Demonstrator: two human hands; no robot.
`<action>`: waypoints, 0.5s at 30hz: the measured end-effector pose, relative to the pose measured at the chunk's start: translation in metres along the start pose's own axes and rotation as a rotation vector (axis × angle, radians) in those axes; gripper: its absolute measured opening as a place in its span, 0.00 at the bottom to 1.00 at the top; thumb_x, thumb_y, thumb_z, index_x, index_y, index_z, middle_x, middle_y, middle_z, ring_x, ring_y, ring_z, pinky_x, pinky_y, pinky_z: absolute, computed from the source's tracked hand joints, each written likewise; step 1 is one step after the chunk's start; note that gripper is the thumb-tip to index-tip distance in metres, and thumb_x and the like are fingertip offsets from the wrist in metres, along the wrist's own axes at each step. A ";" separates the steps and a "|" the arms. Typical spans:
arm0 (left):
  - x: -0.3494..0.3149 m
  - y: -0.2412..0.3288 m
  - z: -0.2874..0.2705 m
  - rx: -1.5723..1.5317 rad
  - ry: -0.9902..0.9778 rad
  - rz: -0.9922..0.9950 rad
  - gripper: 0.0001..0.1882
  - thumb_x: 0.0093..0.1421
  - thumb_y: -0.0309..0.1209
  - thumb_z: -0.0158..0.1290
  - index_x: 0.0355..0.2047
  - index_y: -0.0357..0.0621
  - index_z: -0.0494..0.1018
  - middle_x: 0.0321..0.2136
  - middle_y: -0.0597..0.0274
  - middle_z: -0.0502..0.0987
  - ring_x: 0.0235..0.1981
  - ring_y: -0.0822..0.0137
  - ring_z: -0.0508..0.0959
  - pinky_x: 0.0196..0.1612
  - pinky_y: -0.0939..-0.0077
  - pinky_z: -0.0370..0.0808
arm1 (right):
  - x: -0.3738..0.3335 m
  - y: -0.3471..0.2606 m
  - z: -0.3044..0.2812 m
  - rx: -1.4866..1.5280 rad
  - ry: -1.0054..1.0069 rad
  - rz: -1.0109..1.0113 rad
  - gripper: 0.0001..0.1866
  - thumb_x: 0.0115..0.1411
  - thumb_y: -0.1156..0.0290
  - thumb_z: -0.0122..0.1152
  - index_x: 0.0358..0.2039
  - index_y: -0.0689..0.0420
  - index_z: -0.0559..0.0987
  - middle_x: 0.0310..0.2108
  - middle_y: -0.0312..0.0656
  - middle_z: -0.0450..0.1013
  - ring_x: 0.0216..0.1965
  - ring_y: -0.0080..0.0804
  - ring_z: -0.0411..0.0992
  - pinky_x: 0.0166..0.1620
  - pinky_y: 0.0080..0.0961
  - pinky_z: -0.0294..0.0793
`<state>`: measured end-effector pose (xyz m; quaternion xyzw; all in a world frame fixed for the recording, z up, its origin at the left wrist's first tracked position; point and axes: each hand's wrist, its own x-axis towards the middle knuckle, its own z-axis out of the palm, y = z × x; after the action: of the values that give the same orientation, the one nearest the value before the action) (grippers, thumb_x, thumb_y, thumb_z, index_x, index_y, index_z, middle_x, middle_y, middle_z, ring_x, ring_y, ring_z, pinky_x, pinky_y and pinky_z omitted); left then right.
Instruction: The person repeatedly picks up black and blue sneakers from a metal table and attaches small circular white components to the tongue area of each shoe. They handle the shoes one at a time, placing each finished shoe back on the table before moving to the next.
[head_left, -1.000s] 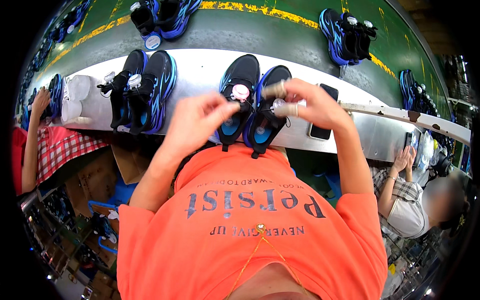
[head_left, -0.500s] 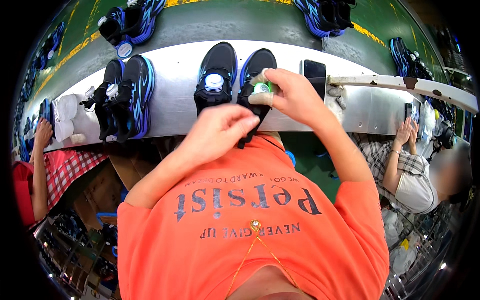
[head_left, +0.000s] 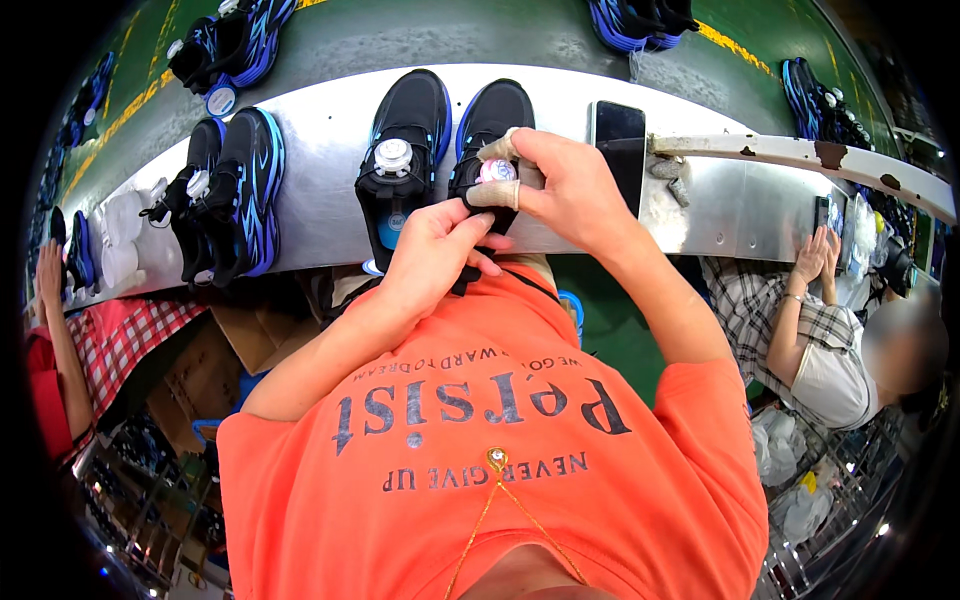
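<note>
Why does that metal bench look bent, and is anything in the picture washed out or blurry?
In the head view, the metal bench bows through fisheye distortion, with black around the picture's rim; pale glare whitens patches of the bench; the left hand and right hand look fairly crisp; a smooth blur covers the co-worker's head at right.

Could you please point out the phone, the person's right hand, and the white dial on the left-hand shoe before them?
Phone [head_left: 620,148], head view: on its dark screen.
Right hand [head_left: 577,190], head view: on the hand's middle.
White dial [head_left: 393,156], head view: on its top.
</note>
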<state>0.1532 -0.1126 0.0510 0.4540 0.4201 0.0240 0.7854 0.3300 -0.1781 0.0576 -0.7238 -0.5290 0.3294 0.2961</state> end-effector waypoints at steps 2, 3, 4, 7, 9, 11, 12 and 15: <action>0.000 0.001 0.000 -0.003 0.000 -0.006 0.11 0.67 0.29 0.47 0.42 0.33 0.75 0.34 0.52 0.81 0.25 0.72 0.79 0.33 0.80 0.76 | 0.000 -0.001 -0.010 0.103 -0.036 -0.090 0.20 0.50 0.68 0.69 0.46 0.52 0.81 0.35 0.37 0.74 0.32 0.30 0.69 0.37 0.22 0.71; -0.001 0.000 0.000 -0.001 0.000 -0.007 0.12 0.67 0.29 0.47 0.43 0.33 0.75 0.34 0.52 0.81 0.25 0.72 0.79 0.33 0.80 0.76 | 0.000 0.001 -0.014 0.154 -0.055 -0.135 0.19 0.51 0.68 0.69 0.45 0.52 0.81 0.35 0.38 0.74 0.31 0.30 0.70 0.36 0.22 0.71; -0.001 0.000 0.000 0.001 0.000 -0.008 0.12 0.67 0.29 0.47 0.43 0.33 0.75 0.34 0.52 0.81 0.25 0.72 0.79 0.33 0.80 0.76 | 0.002 0.010 -0.011 0.152 -0.033 -0.285 0.19 0.50 0.68 0.70 0.44 0.53 0.82 0.32 0.38 0.73 0.28 0.29 0.69 0.35 0.23 0.71; -0.001 -0.001 0.003 -0.027 -0.006 0.005 0.12 0.67 0.29 0.47 0.44 0.33 0.75 0.34 0.53 0.81 0.25 0.71 0.79 0.33 0.81 0.76 | -0.001 0.010 -0.003 0.188 0.007 -0.123 0.19 0.50 0.68 0.69 0.45 0.52 0.82 0.32 0.39 0.73 0.28 0.28 0.68 0.35 0.21 0.70; 0.000 0.001 0.000 -0.016 -0.022 -0.035 0.11 0.67 0.28 0.48 0.44 0.32 0.74 0.38 0.54 0.79 0.35 0.69 0.80 0.34 0.79 0.78 | 0.000 0.010 0.000 0.089 0.016 -0.100 0.18 0.51 0.69 0.69 0.45 0.52 0.82 0.31 0.39 0.72 0.28 0.27 0.68 0.34 0.22 0.70; 0.000 0.004 -0.002 -0.006 -0.033 -0.058 0.11 0.67 0.27 0.48 0.45 0.32 0.73 0.41 0.55 0.78 0.40 0.68 0.81 0.35 0.78 0.79 | 0.000 0.010 -0.005 0.142 -0.006 -0.106 0.18 0.51 0.68 0.69 0.44 0.52 0.82 0.30 0.38 0.72 0.28 0.26 0.67 0.34 0.22 0.70; 0.000 0.004 -0.003 0.000 -0.035 -0.061 0.11 0.67 0.27 0.48 0.45 0.32 0.73 0.41 0.55 0.78 0.40 0.68 0.81 0.35 0.78 0.79 | 0.001 0.010 -0.007 0.163 -0.020 -0.159 0.18 0.51 0.68 0.69 0.44 0.52 0.82 0.30 0.38 0.72 0.27 0.26 0.67 0.33 0.22 0.70; -0.001 0.007 -0.003 -0.008 -0.062 -0.077 0.11 0.67 0.28 0.49 0.45 0.32 0.73 0.41 0.56 0.79 0.40 0.68 0.81 0.35 0.78 0.79 | 0.002 0.012 -0.009 0.196 -0.013 -0.221 0.18 0.50 0.67 0.70 0.44 0.53 0.82 0.28 0.38 0.71 0.27 0.25 0.67 0.33 0.22 0.70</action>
<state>0.1535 -0.1066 0.0561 0.4351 0.4124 -0.0186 0.8002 0.3446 -0.1804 0.0536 -0.6266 -0.5729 0.3495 0.3963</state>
